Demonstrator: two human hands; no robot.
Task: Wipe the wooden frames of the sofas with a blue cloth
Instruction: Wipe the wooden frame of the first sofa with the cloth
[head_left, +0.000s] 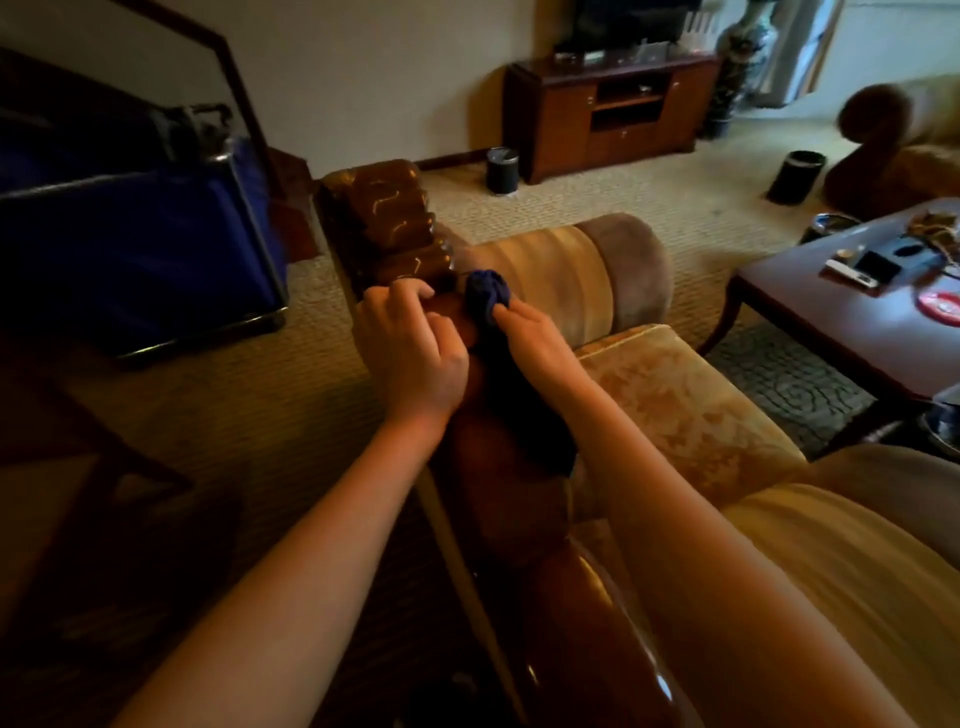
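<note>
Sofa frame (498, 467) of glossy carved wood runs under both hands. Right hand (535, 343) pinches the bunched blue cloth (485, 296) at its fingertips, probably to work it into the carving just ahead. Left hand (410, 353), fingers curled on the wood beside it, seems to brace. A blue cart (130, 249) stands well left; its contents are hidden.

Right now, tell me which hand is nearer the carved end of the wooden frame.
Left. The left hand rests on the wood just below the carved end of the wooden frame, fingers curled. The right hand sits further right, gripping the blue cloth beside the cushion.
</note>
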